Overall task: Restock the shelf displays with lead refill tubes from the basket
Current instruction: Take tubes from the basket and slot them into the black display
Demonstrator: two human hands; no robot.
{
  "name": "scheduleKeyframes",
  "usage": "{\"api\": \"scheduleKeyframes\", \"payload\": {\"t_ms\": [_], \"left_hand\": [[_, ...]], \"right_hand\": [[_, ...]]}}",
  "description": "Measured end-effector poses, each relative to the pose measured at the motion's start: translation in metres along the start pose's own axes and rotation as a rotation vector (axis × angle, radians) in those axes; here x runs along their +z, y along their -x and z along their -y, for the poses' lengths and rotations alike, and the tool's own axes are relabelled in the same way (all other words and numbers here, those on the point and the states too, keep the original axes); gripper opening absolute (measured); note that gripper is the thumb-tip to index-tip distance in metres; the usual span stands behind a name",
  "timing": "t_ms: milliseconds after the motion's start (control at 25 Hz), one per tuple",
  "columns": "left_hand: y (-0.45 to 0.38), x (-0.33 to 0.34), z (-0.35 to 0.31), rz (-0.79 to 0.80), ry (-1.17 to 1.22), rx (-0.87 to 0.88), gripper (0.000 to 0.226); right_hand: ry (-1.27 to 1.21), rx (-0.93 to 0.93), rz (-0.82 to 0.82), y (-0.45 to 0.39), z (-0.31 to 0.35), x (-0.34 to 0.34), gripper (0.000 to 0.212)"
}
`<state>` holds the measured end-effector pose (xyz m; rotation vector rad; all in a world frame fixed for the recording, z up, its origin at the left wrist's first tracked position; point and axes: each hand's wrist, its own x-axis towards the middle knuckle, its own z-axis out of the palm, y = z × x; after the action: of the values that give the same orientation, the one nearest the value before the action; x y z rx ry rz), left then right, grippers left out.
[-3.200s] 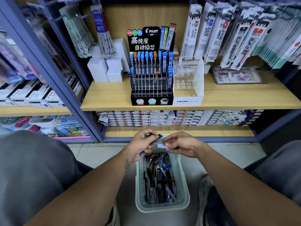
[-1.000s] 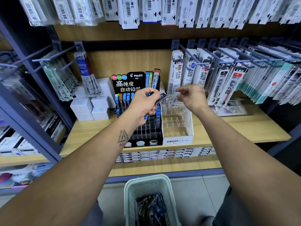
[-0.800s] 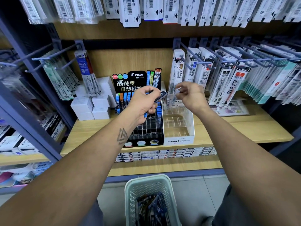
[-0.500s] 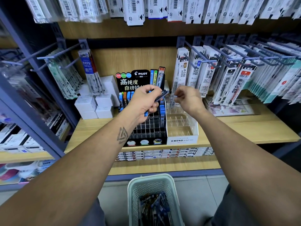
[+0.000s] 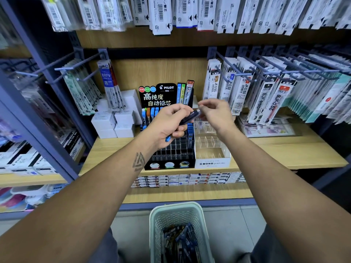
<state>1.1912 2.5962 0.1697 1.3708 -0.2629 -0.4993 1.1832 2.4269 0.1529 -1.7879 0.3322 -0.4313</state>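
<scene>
Black display header — "PILOT", then "高纯度 自动铅芯". Tube picture on its top right edge: "HB". Clear rack front — "MONO graph MG". Hanging packs: "JF-0.5". Packs further right: "BJF-0.5". Blue-topped pack on left: "BRFV". Other print too small to read.

Wood shelf w/ Pilot display, Mono display, white boxes, basket on floor

One pale green plastic mesh basket, two shelf displays (one black tiered, one clear acrylic), two bare hands.
</scene>
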Motion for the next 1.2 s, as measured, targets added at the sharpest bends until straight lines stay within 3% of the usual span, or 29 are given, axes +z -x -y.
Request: {"api": "scheduleKeyframes", "payload": {"t_ms": [80,160,400,880,1200], "left_hand": [[0.010,-0.002,-0.001,0.032,-0.030,0.004,0.019],[0.018,-0.003,-0.002,0.045,-0.073,0.015,0.019],[0.023,-0.015,0.003,-0.005,-0.251,0.078,0.013],[0.015,-0.031,0.006,-0.206,-0.351,0.140,0.019],[0.015,-0.028,0.000,-0.126,0.069,-0.005,0.015]], "right_hand": [[-0.285,0.209,0.241,0.021,0.013,0.005,0.016],[-0.369,0.298,0.412,0.031,0.015,0.002,0.026],[-0.422,0.288,0.537,0.035,0.013,-0.011,0.024],[-0.357,0.165,0.318,0.025,0.009,0.008,0.021],[-0.547,0.194,0.405,0.021,0.006,-0.010,0.025]]}}
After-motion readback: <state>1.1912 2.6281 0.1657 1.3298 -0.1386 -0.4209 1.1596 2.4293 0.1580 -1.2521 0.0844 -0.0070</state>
